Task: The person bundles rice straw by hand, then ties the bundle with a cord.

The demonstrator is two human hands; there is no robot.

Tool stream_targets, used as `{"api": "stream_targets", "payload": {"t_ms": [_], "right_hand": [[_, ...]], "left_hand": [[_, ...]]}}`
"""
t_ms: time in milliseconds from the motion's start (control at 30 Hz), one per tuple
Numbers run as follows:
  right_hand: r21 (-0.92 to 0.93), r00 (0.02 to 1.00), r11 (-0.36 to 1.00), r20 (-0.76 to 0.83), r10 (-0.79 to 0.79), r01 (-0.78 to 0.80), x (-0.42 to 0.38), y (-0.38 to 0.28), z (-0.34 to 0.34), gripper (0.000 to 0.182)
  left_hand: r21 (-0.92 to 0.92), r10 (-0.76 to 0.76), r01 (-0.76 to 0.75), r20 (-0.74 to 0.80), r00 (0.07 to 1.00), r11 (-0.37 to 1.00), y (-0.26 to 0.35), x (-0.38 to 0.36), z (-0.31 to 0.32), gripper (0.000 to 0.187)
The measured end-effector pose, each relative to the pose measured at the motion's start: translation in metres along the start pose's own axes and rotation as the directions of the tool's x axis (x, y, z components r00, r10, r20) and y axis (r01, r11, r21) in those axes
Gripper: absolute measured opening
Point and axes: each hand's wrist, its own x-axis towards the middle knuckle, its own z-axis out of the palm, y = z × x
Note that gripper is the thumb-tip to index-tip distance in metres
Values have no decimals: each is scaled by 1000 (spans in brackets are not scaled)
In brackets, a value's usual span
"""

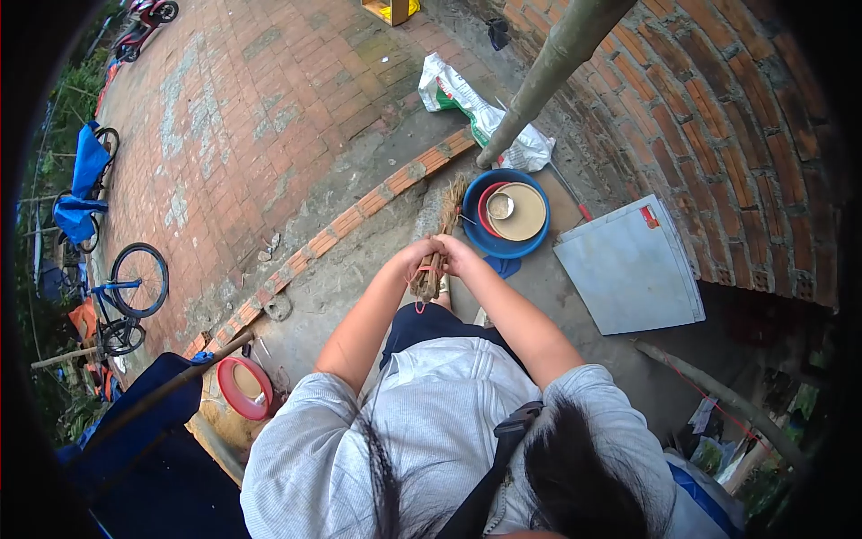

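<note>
A short straw broom (427, 286), a bundle of dry brown stalks with pink string around its near end, is held in front of my body. My left hand (418, 252) is closed around it from the left. From the right, my right hand (459, 255) also wraps it, close to the left one. The broom's frayed far end (452, 199) points away from me, towards the ground. Just right of it stands a blue basin (544, 235), with a red basin (483, 208), a beige round surface and a small metal bowl (500, 207) inside.
A pale flat panel (628, 269) lies right, near the curved brick wall (700, 135). A wooden pole (557, 72) and white sack (485, 117) stand ahead. A low brick edge (359, 208) crosses the ground. Left are a red basin (235, 395) and bicycle (135, 283).
</note>
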Motion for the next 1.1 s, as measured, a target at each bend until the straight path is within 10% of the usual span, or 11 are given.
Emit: {"api": "stream_targets", "payload": {"t_ms": [133, 500, 700, 967, 1100], "right_hand": [[-100, 959, 995, 283, 30, -2, 5, 17, -6, 22], [-256, 948, 958, 254, 194, -128, -63, 76, 100, 16], [-550, 913, 822, 245, 327, -147, -54, 134, 152, 17], [-594, 852, 801, 378, 362, -77, 83, 150, 135, 14], [-598, 898, 755, 130, 420, -267, 112, 81, 105, 16]], "left_hand": [[-175, -5, 17, 68, 998, 984, -21, -27, -8, 17], [-451, 371, -488, -327, 869, 747, -95, -181, 4, 30], [-660, 389, -522, -354, 850, 540, -151, -219, -31, 21], [-709, 292, -580, -501, 815, 401, -119, -154, -68, 23], [-643, 222, -515, -482, 847, 566, -72, -67, -82, 24]]}}
